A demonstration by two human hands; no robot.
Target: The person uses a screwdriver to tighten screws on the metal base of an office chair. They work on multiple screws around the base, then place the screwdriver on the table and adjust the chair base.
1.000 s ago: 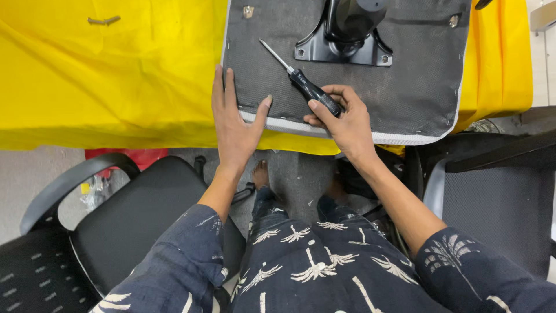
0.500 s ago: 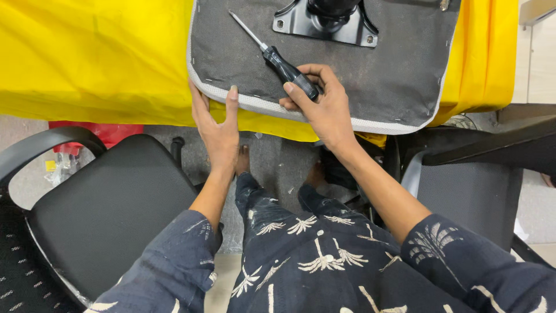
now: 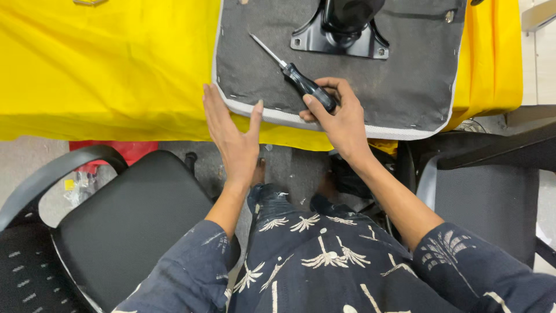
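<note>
Yellow cloth covers the tabletop (image 3: pixel 104 69), padding the upturned chair seat (image 3: pixel 347 87) that lies on it with its grey underside and black mounting plate (image 3: pixel 340 40) facing up for access. At the near edge, the left hand (image 3: pixel 234 136) lies flat and open, steadying the seat rim. The right hand (image 3: pixel 341 119) keeps its grip wrapped around the black handle of the screwdriver (image 3: pixel 298 78), whose tip rests on the fabric.

A table with a yellow cover (image 3: pixel 104 69) carries the things. An upturned chair seat (image 3: pixel 405 87) lies flat on it at the near edge, toward the right, and its rim hangs slightly over that edge.
</note>
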